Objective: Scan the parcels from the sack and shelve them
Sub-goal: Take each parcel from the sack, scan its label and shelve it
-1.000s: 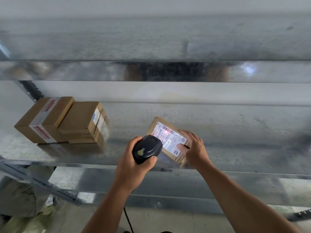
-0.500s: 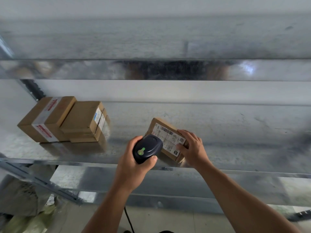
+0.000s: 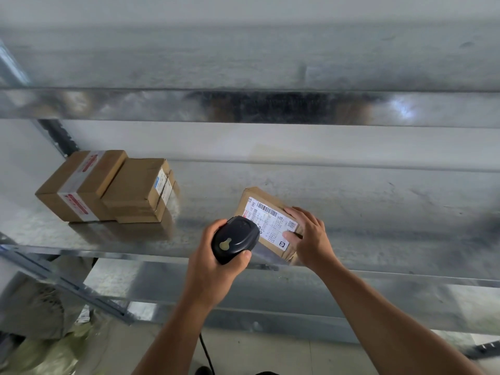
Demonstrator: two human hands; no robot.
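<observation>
Scanning in hand — barcode scanner (image 3: 234, 239) gripped by left hand (image 3: 213, 269), parcel (image 3: 251, 197) clasped on shelf (image 3: 378, 226) by right hand (image 3: 311, 239); scanner is best squared to barcode (image 3: 266, 210), label (image 3: 270, 224) left uncovered.

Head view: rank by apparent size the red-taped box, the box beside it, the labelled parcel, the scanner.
1. red-taped box
2. box beside it, labelled parcel: alike, parcel partly covered, unranked
3. scanner
</observation>
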